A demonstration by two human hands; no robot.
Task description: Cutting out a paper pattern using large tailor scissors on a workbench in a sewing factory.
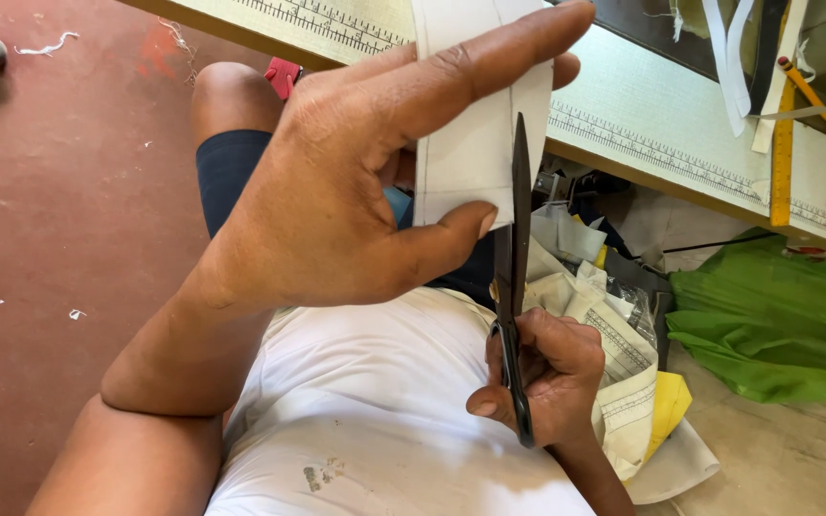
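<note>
Table (642, 105): pale, ruled edge. Green cloth (776, 325) heaped, folded, below it. My left hand (336, 201) pinches a stiff white fabric strip (470, 143) between thumb and fingers. My right hand (537, 373) is closed around dark metal scissors (518, 248); blades meet along the strip's edge, handles hidden.

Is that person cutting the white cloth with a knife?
No, the right hand holds black scissors, their blades along the edge of the white cloth that the left hand pinches.
</note>
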